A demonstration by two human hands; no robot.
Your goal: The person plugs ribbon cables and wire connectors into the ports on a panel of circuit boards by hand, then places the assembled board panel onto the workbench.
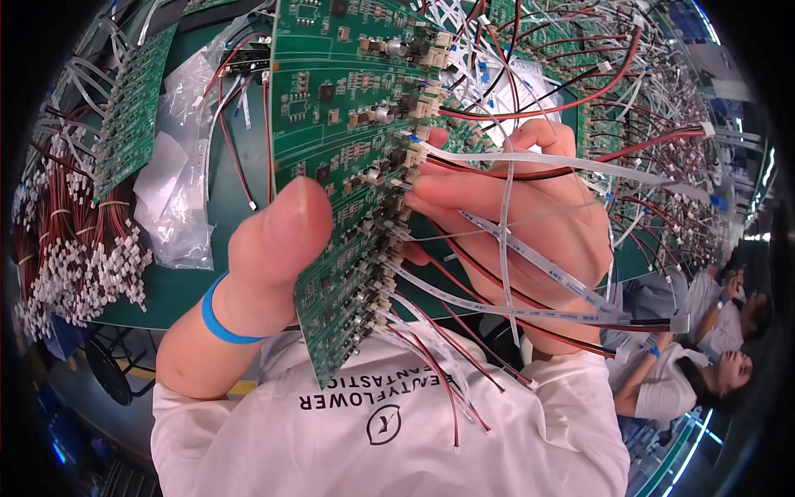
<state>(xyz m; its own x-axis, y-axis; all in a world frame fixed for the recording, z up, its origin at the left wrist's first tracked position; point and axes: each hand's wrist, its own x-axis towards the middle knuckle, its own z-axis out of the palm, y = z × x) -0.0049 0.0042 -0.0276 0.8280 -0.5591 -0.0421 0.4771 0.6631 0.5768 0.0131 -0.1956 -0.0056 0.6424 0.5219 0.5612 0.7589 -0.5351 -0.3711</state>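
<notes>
Head view, and the big one here is the green circuit board (348, 141), held up on a steep tilt just left of centre, running from twelve o'clock down to seven. Out at eight, the left hand (263, 273) has it clamped, thumb pressed across the face, fingers hidden behind. Over at three, the right hand (555, 232) is curled in with its fingertips close together at the wired edge; whether they pinch a cable end, I cannot tell! Looks like cable work along that edge, this step, and to my eye the next move calls for a rock-steady left grip and careful right fingertips that snag no neighbouring wire. Now the board's looks: a long panel, the same cluster of parts repeating row upon row. White ribbon cables (480, 156) sweep toward three and four o'clock, slimmer red-and-black leads (662, 135) run among them, and little white plugs (455, 448) dangle at five. Smaller again, cream sockets (431, 101) line the right-hand edge, then shiny silver cylinders (386, 116) just beside them, and dark chips (327, 93) up at eleven.
</notes>
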